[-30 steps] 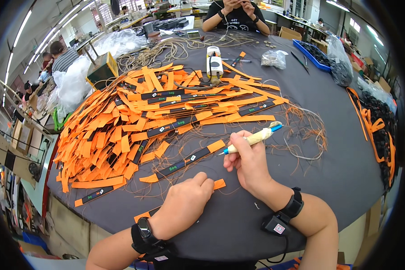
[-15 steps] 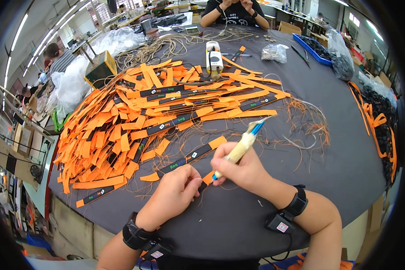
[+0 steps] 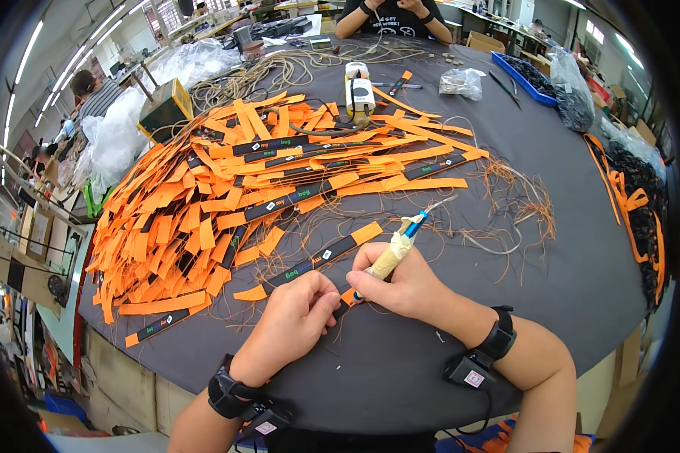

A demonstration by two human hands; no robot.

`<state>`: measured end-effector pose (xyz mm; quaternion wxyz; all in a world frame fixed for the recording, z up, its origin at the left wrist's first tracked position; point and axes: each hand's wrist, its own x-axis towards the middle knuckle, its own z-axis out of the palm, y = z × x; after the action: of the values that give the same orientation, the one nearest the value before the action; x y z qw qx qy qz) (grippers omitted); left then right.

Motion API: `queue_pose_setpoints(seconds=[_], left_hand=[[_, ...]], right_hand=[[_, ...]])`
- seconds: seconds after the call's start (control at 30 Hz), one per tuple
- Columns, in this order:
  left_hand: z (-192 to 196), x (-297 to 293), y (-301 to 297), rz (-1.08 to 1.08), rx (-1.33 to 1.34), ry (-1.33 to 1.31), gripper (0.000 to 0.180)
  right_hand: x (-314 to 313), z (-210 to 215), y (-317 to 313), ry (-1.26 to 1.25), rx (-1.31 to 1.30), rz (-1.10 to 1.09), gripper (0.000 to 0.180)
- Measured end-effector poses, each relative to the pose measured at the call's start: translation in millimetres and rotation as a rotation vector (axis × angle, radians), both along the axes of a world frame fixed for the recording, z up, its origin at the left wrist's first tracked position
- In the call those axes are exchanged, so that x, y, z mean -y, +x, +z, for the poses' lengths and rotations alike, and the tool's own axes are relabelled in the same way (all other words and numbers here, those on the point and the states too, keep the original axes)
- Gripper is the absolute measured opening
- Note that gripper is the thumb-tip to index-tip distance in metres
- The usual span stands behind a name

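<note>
Pinning the strap (image 3: 321,260) flat near the orange pile (image 3: 204,219), the left hand (image 3: 295,321) is pressing while the right hand (image 3: 404,287), its grip clenched around the tool (image 3: 397,249), should be keeping the tip steady.

Bare dark bench (image 3: 551,302) lies open to the right of the right hand (image 3: 404,283) and along the near edge in front of both wrists. To the left and beyond the left hand (image 3: 291,325), a thick heap of orange straps (image 3: 204,219) blocks the way. Loose tan threads (image 3: 517,204) clutter the surface beyond the right hand. A strap pile (image 3: 642,226) lines the far right rim.
</note>
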<state>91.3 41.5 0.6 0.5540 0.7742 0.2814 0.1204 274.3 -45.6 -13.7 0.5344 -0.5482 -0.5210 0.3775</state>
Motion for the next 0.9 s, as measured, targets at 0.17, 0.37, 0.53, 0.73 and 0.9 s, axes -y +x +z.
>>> queue_pose_setpoints(seconds=[0.17, 0.37, 0.53, 0.73, 0.9], left_hand=[[1.4, 1.0, 1.0, 0.017, -0.008, -0.008, 0.013], [0.5, 0.8, 1.0, 0.016, -0.010, -0.009, 0.014], [-0.7, 0.3, 0.1, 0.005, -0.004, -0.015, 0.013], [-1.2, 0.2, 0.1, 0.012, 0.006, -0.031, 0.012], [1.0, 0.9, 0.6, 0.024, -0.013, -0.056, 0.012]], right_hand=[[0.0, 1.0, 0.1, -0.011, 0.021, 0.003, 0.020], [0.0, 0.9, 2.1, -0.045, 0.041, 0.032, 0.016], [-0.4, -0.5, 0.0, -0.020, 0.041, 0.006, 0.020], [-0.8, 0.3, -1.0, -0.029, 0.025, 0.004, 0.020], [-0.3, 2.5, -1.0, -0.029, 0.016, 0.007, 0.019]])
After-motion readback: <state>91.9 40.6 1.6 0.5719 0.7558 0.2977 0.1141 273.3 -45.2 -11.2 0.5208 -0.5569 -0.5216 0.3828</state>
